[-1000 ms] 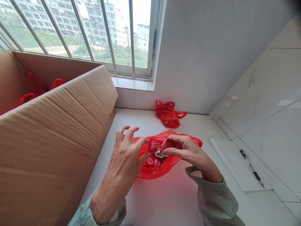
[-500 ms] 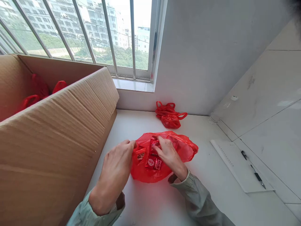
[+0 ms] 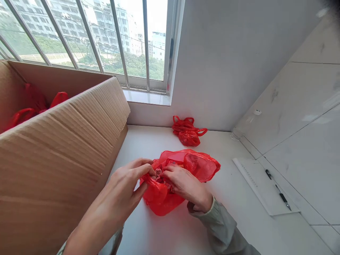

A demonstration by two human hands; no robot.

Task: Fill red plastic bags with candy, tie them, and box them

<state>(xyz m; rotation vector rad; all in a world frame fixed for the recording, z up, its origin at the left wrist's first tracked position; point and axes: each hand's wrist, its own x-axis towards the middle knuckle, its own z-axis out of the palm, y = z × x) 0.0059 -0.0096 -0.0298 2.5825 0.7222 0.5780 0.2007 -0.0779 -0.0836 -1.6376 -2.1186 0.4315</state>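
Note:
A red plastic bag (image 3: 164, 203) lies spread on the white tabletop, its mouth open upward. Several small red packets (image 3: 174, 163) with printed wrappers show inside it. My left hand (image 3: 130, 180) pinches the bag's left rim between thumb and fingers. Inside the mouth, my right hand (image 3: 183, 182) reaches leftward over the packets, fingers bent close together near a packet with a round printed label (image 3: 158, 173). Its fingertips are partly hidden, so I cannot make out whether they grip a packet.
Behind the bag, a bundle of red plastic bags (image 3: 189, 132) lies against the wall. A large cardboard box (image 3: 79, 131) with red bags (image 3: 60, 97) inside stands at left. Paper (image 3: 260, 187) with a capped pen (image 3: 268, 174) and another pen (image 3: 283, 197) lies right. A barred window (image 3: 132, 46) is behind.
My left hand has turned and shifted the bag's left rim inward and down. My right hand has moved left and lower among the packets. The view has swung slightly right.

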